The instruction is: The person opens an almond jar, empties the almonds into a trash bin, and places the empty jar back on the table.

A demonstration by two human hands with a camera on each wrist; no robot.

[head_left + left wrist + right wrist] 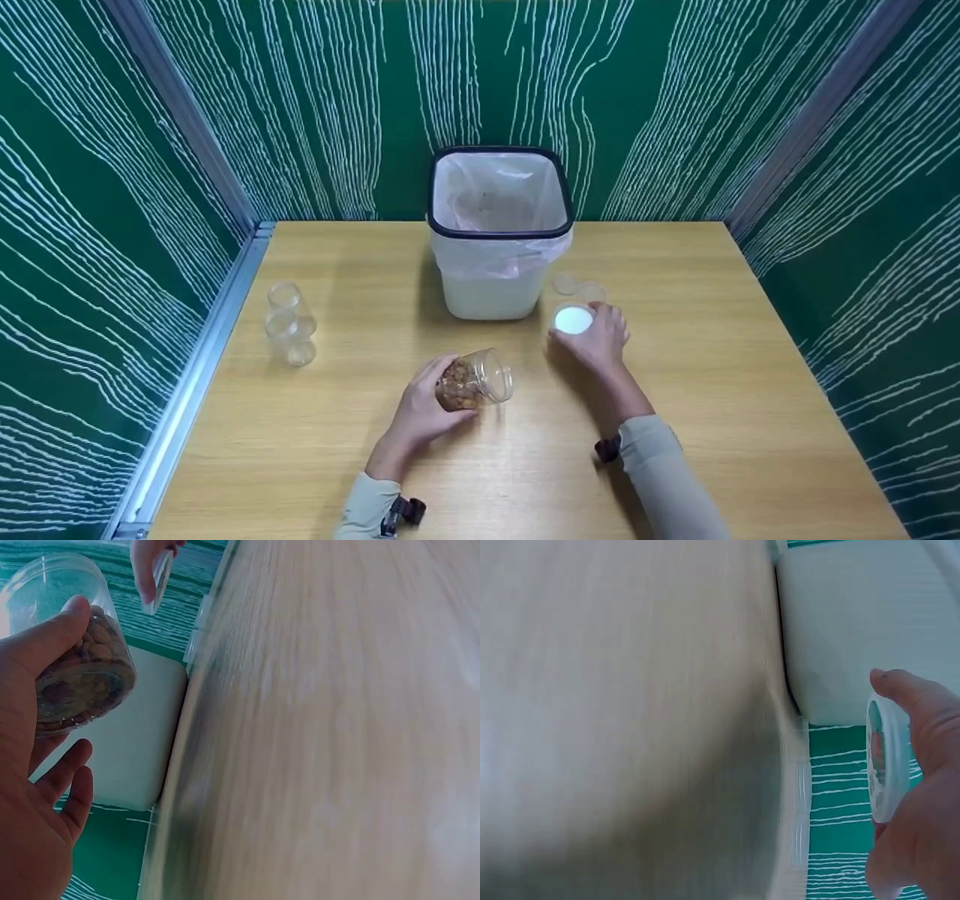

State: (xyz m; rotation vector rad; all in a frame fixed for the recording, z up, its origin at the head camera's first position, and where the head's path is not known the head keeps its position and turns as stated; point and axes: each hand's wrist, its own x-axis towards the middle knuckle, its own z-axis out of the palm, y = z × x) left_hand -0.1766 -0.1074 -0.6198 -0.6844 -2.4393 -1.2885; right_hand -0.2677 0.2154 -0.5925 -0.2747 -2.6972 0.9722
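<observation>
My left hand (429, 401) grips a clear jar (491, 375) partly filled with brown, nut-like pieces (96, 645). In the head view the jar tilts, its uncovered mouth facing right. The left wrist view shows the thumb (56, 634) along the jar's side, with some other fingers apart from it. Off to the right, my right hand (596, 337) pinches a round lid (573, 320) by its edge. It looks bright white from above, while in the right wrist view the lid (885, 757) stands edge-on, translucent and raised off the table.
A white bin (491, 289) with a black rim and a plastic liner stands at the table's back middle. Two clear round lids (566, 283) lie right of it. Several clear containers (289, 322) are grouped at the left. Green, white-streaked walls (315, 97) surround the wooden table (285, 442).
</observation>
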